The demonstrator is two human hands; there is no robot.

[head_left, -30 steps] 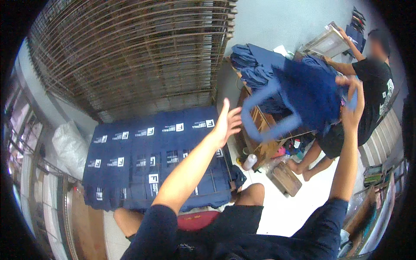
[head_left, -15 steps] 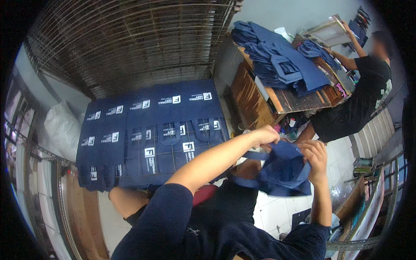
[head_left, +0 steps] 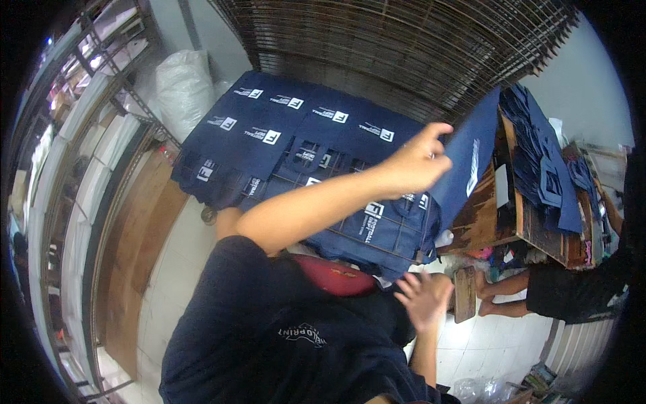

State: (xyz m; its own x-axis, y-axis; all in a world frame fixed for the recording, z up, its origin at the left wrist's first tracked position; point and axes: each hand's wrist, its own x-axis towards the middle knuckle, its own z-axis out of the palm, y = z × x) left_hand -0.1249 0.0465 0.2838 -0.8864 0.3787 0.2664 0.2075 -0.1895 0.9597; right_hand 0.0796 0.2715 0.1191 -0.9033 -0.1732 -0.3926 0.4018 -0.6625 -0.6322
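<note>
at far left, see a metal shelving rack point(head_left: 132, 108) loaded with pale flat boards point(head_left: 118, 145); just beyond, a big cloudy plastic sack point(head_left: 182, 84), bulging and crumpled, too hazy to make out any contents. under the wooden bench point(head_left: 542, 242), note a jumble of small things, including something pink point(head_left: 481, 253). on top of that bench, find a heap of dark blue bags point(head_left: 531, 155), handles overlapping.

beside the left hand point(head_left: 417, 165), see a single blue bag point(head_left: 464, 151): flat, dark, bearing a white print point(head_left: 473, 168) smeared by blur. raised in front of the bench, at the right end of the printed bags point(head_left: 289, 114) laid out in rows beneath stacked wire racks point(head_left: 404, 47). tilted steeply, long axis slanting from upper right to lower left, print running along that same line, upper end toward the wire racks.

hands well apart. on the left, fingers partly curled at the single bag's near edge; cannot tell whether gripping or only touching. lower down, near the knee, the right hand point(head_left: 426, 299), unclamped, fingers splayed wide.
</note>
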